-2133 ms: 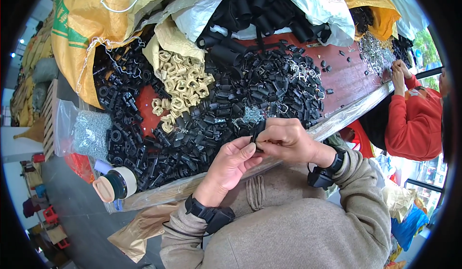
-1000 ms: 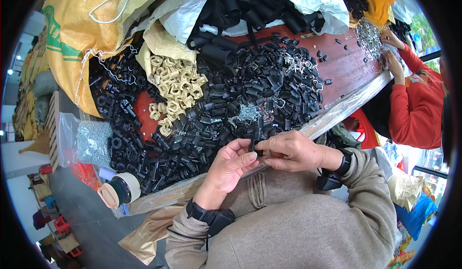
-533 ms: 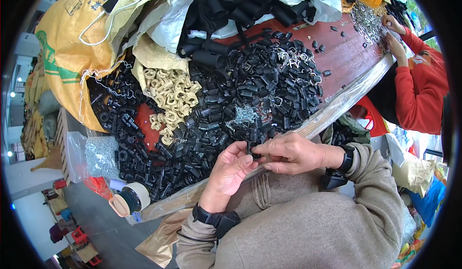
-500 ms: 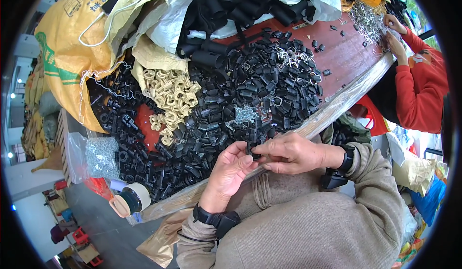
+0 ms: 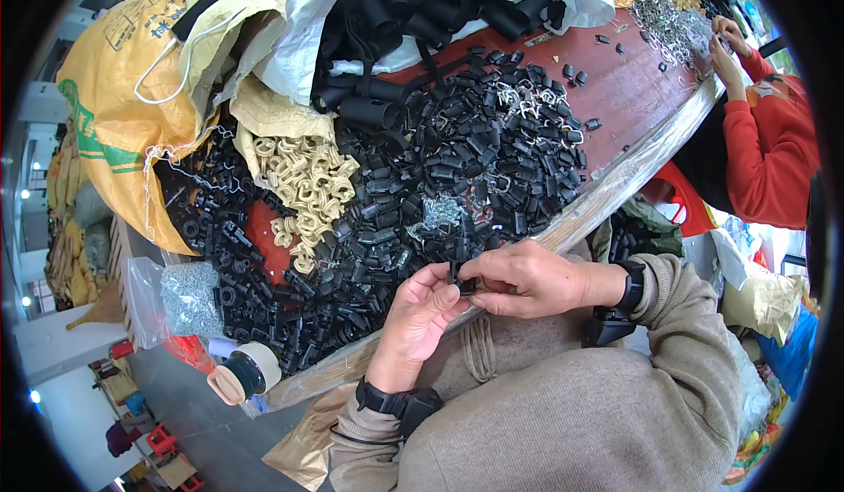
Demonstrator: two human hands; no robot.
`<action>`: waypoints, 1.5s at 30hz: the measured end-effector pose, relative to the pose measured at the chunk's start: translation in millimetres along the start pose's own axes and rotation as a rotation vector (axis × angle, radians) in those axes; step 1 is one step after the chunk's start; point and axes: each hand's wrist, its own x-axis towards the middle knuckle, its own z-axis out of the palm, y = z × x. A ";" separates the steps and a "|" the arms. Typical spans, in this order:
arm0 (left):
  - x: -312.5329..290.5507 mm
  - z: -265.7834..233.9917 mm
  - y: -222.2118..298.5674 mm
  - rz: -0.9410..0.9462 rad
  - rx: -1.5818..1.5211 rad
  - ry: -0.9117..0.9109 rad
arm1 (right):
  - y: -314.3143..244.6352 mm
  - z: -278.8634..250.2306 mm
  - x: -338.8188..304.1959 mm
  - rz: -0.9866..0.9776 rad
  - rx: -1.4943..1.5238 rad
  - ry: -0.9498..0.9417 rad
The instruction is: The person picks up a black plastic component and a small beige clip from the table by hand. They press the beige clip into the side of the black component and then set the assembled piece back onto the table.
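Over the table's near edge, my left hand (image 5: pixel 420 307) and my right hand (image 5: pixel 527 278) meet at a small black plastic part (image 5: pixel 464 286). Fingers and thumb of the left pinch it, and the right fingers close on its other side. Much of the part is hidden by the fingertips, so its exact shape cannot be told. Just beyond the hands spreads a big heap of black plastic parts (image 5: pixel 492 153), with a little pile of tiny silvery pieces (image 5: pixel 441 211) on it. Cream-coloured ring-like parts (image 5: pixel 308 189) spill from a sack to the left.
A clear bag of small metal pieces (image 5: pixel 191 298) and a lidded cup (image 5: pixel 248 372) stand at the left table edge. A white sack (image 5: pixel 299 39) holds black tubes (image 5: pixel 369 112). Far right, a person in a red sleeve (image 5: pixel 769 162) handles things near metal hooks (image 5: pixel 665 26).
The view has shifted slightly, so the table's contents sit a little further left. Both hands stay together on the black part, with hardly any finger movement. The person's hands at far right have lifted slightly.
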 end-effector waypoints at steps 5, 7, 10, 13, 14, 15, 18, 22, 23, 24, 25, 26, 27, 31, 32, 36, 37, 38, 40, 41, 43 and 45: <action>-1.5 -1.4 -1.0 0.008 0.006 0.024 | 7.8 1.5 -4.5 -0.090 0.044 0.048; -1.6 -1.6 -0.5 -0.001 0.008 0.021 | 11.6 1.8 -2.5 -0.198 -0.009 0.067; -1.6 -2.0 0.2 -0.020 0.015 0.013 | 8.6 -3.8 -2.5 -0.251 -0.202 0.024; -1.8 -2.5 0.1 -0.021 0.041 -0.004 | 7.7 -5.5 -1.4 -0.290 -0.324 -0.004; -2.0 -3.3 -0.4 -0.019 0.039 -0.004 | 8.0 -5.4 -1.3 -0.302 -0.348 -0.009; -2.0 -4.8 -1.2 -0.019 0.033 -0.006 | 8.1 -5.3 -1.4 -0.313 -0.372 -0.014; -1.9 -6.3 -2.3 -0.017 0.020 -0.012 | 8.0 -5.8 -1.8 -0.300 -0.344 -0.017; -0.7 -5.4 -2.3 -0.017 0.018 -0.040 | 5.5 -10.4 -2.1 -0.215 -0.101 0.030; 0.2 -5.9 -1.7 -0.012 0.009 -0.046 | 4.8 -12.8 -1.7 -0.175 0.015 0.054; 0.9 -6.7 -1.2 -0.007 0.001 -0.051 | 4.7 -16.6 -0.6 -0.177 0.015 0.050; 1.5 -7.9 -0.7 -0.001 -0.009 -0.055 | 5.4 -22.4 1.5 -0.125 -0.058 0.094; 0.2 -5.7 0.1 0.007 -0.004 -0.060 | 2.7 -31.1 2.3 -0.078 -0.139 0.143; -1.0 -4.1 1.0 0.005 0.000 -0.066 | 1.7 -39.4 3.7 -0.032 -0.218 0.192; 0.9 -2.8 2.6 -0.004 0.018 -0.074 | 28.3 -77.5 16.8 0.033 -0.465 0.340; 0.1 -2.1 2.9 -0.003 0.034 -0.071 | 36.7 -86.0 19.8 0.034 -0.654 0.412; -1.4 -5.9 1.0 0.002 0.018 -0.074 | 79.2 -104.9 21.5 0.107 -0.900 0.436; -1.2 -6.0 0.7 -0.001 -0.001 -0.066 | 87.5 -108.8 21.3 0.148 -0.918 0.407; -1.9 -6.4 0.4 0.003 0.003 -0.074 | 89.1 -109.2 22.3 0.144 -0.925 0.413; -1.3 -6.0 0.4 0.005 0.008 -0.061 | 90.3 -108.5 21.8 0.087 -0.757 0.342; -1.8 -6.2 1.0 0.007 0.010 -0.049 | 87.5 -107.0 23.8 0.056 -0.668 0.302; -2.0 -6.4 1.5 0.009 0.011 -0.047 | 79.0 -105.9 22.6 0.091 -0.591 0.287; -1.9 -7.4 1.9 0.003 0.008 -0.038 | 70.9 -105.2 23.7 0.169 -0.428 0.250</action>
